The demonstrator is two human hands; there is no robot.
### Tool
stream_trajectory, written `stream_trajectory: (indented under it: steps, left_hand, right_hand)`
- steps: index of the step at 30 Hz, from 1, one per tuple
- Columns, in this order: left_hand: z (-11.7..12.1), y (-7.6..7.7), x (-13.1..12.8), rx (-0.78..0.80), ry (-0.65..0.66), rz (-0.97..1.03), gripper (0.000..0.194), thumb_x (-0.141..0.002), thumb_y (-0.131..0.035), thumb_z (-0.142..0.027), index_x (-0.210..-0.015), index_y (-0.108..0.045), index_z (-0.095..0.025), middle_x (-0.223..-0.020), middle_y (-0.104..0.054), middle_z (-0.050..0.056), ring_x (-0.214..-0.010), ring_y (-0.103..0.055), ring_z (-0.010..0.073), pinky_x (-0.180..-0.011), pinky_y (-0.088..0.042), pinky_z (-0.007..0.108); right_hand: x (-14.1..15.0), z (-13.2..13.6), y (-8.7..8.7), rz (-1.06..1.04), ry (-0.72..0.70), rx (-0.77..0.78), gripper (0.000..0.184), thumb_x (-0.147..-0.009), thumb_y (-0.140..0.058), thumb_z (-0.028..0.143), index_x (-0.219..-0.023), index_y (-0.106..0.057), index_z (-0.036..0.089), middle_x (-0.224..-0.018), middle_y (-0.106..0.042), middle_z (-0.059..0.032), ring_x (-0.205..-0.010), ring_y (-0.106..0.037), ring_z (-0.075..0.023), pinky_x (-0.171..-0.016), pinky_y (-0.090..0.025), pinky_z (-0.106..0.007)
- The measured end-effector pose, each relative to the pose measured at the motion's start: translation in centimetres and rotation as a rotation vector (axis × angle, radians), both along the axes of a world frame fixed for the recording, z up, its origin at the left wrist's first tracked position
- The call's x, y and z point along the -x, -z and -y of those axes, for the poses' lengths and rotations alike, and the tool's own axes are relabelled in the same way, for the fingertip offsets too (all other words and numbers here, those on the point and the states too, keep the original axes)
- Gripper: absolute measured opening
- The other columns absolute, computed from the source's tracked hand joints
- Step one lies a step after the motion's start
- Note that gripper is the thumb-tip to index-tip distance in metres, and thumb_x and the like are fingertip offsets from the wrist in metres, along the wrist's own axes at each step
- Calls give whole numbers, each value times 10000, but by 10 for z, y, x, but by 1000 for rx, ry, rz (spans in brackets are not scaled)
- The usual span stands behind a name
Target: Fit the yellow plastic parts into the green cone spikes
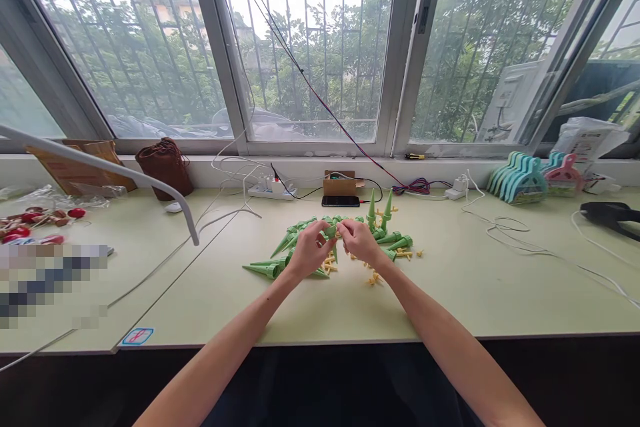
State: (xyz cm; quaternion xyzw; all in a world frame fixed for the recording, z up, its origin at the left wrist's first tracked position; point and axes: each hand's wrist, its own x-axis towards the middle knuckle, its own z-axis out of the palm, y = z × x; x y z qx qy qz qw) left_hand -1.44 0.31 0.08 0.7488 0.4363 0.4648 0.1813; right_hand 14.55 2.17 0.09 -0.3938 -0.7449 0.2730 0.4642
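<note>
My left hand (310, 252) is closed around a green plastic plant-watering spike (331, 231), its pointed end hanging down below the fingers. Right beside its wide top, my right hand (360, 241) pinches with thumb and forefinger; whatever sits in that pinch is too small or hidden to make out. Loose green spikes (263, 269) lie to the left of and behind my hands, and several more green spikes (400, 241) lie on the right. Two spikes (387, 211) stand upright, tips up, behind my right hand. Small yellow plastic valve-like pieces (374, 278) are scattered among them.
A phone (341, 201) lies before a small cardboard box (338, 185) at the back. A power strip (273, 192) and cables are nearby. Turquoise plastic hangers (517, 178) stand at right. At left are a grey curved arm (160, 181), a brown pouch (165, 168) and red objects (20, 232).
</note>
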Motion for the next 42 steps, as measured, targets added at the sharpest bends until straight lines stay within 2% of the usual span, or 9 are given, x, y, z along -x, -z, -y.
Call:
stream_trajectory:
  steps: [7, 13, 19, 22, 26, 32, 38, 42]
  left_hand:
    - [1, 0, -1, -7, -1, -4, 225, -791, -610, -381, -915, -554, -201, -948, -564, 37, -595, -551, 92, -529, -473, 227]
    - [4, -4, -4, 61, -3, 93, 330, -828, -563, -449, -1054, -489, -220, -935, -528, 21, -503, -502, 52, -463, -424, 196]
    - [4, -7, -6, 128, -15, 213, 319, -867, -489, -505, -1018, -482, -223, -824, -543, -8, -483, -529, 68, -445, -407, 189]
    - [3, -8, -6, 167, -37, 271, 327, -861, -486, -530, -948, -497, -215, -678, -521, -36, -430, -490, 72, -409, -360, 185]
    - [2, -9, -5, 318, 35, 372, 351, -853, -481, -559, -861, -471, -208, -490, -475, -58, -382, -441, 96, -387, -343, 198]
    - [2, -11, -4, 665, 208, 587, 344, -855, -470, -543, -884, -403, -207, -518, -572, -15, -395, -483, 123, -417, -383, 226]
    - [-3, -8, 0, 757, 262, 634, 385, -819, -522, -554, -901, -421, -192, -545, -595, 3, -421, -523, 134, -439, -385, 231]
    - [-4, -7, 1, 789, 287, 631, 414, -799, -533, -581, -836, -463, -174, -558, -596, 20, -430, -523, 133, -448, -388, 243]
  right_hand:
    - [0, -2, 2, -7, 4, 6, 348, -908, -415, 375, -604, -409, 206, -382, -441, 51, -345, -454, -110, -450, -348, -236]
    - [1, -2, 1, -35, 20, -5, 352, -921, -403, 393, -621, -406, 209, -381, -421, 54, -342, -439, -112, -440, -333, -237]
    - [2, 0, 0, -8, 57, -50, 348, -933, -392, 380, -631, -395, 208, -406, -432, 45, -381, -424, -112, -476, -319, -246]
    - [2, 0, 0, 7, 85, -87, 352, -944, -380, 374, -634, -399, 207, -429, -443, 37, -414, -405, -113, -497, -309, -252]
    - [2, 0, 1, 12, 107, -125, 351, -954, -366, 369, -647, -414, 206, -443, -432, 36, -434, -381, -116, -514, -300, -256]
    - [1, 1, 1, 39, 70, -160, 338, -952, -375, 362, -661, -435, 202, -463, -434, 35, -453, -375, -114, -523, -299, -249]
    - [1, 2, 3, 36, 16, -159, 311, -948, -389, 363, -697, -465, 196, -476, -437, 40, -460, -372, -109, -519, -301, -239]
    - [0, 1, 3, 33, 11, -164, 308, -949, -390, 355, -690, -448, 197, -475, -429, 43, -463, -366, -107, -521, -300, -238]
